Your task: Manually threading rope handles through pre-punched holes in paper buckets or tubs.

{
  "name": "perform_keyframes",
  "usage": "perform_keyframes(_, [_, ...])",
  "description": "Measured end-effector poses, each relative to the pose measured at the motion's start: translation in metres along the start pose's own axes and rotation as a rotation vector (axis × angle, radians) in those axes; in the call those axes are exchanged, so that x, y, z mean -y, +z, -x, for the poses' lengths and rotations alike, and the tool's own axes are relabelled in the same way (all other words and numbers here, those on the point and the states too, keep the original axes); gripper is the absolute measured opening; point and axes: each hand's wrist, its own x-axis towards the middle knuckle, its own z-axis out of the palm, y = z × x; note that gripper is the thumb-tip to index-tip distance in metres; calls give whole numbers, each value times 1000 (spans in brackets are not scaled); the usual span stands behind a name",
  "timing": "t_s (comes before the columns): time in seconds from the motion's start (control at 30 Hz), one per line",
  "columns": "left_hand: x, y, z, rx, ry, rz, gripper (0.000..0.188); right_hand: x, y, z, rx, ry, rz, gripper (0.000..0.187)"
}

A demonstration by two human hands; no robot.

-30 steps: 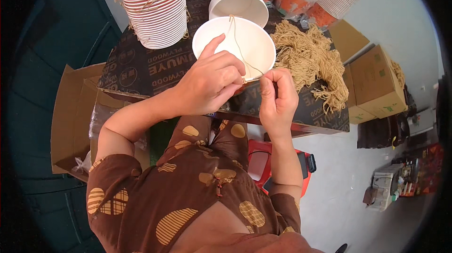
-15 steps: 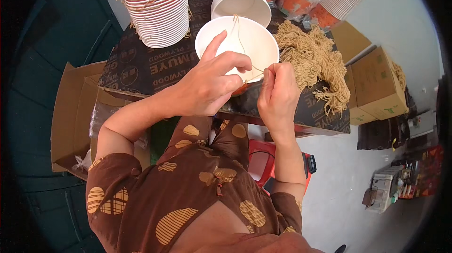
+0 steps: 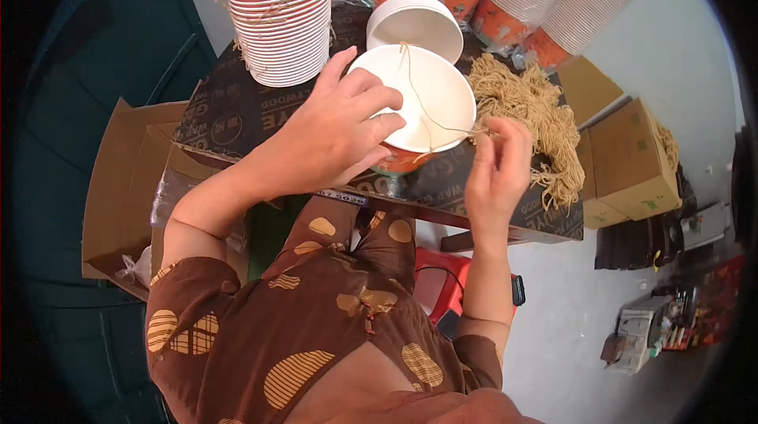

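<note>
The paper bowl (image 3: 418,100) is white inside with an orange outer wall showing at its lower edge, and it sits tilted toward the person at the near part of the dark printed surface (image 3: 237,116), its mouth open to the camera. A thin tan string (image 3: 417,92) runs down across the white inside from the far rim and bends toward the near right rim. The left hand (image 3: 332,132) comes in from the lower left with the forearm raised, its fingers curled over the bowl's left rim and its thumb under the side, so it is clasped on the bowl. The right hand (image 3: 497,167) stands upright just beside the bowl's right rim, thumb and fingertips pinched narrow on the end of the string. Just behind the bowl a second white bowl (image 3: 414,25) lies on its side, a tall stack of bowls (image 3: 280,13) stands to the far left, and a heap of tan string (image 3: 529,120) lies to the right on the surface. Compared with a second ago, the bowl has tipped a little more upward in the left hand's grip, and the right hand has shifted slightly rightward away from the rim, drawing the string tighter.
</note>
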Motion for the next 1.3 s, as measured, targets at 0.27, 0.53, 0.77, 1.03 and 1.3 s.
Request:
perform_keyframes(0.27, [5, -12, 21, 54, 29, -131, 8, -23, -14, 28, -19, 221, -137, 17])
perform_keyframes(0.53, [-5, -64, 110, -476, -587, 392, 19, -93, -37, 80, -9, 381, -92, 11])
perform_keyframes(0.77, [35, -104, 187, -1642, -601, 711, 12, -130, -33, 101, 6, 671, -263, 13])
perform_keyframes(1.03, [123, -142, 138, -1781, -368, 821, 17, -106, -24, 98, -13, 317, 34, 13])
perform_keyframes(1.3, [239, -198, 18, -1378, 102, 1580, 25, -89, -21, 93, 40, 187, 110, 6])
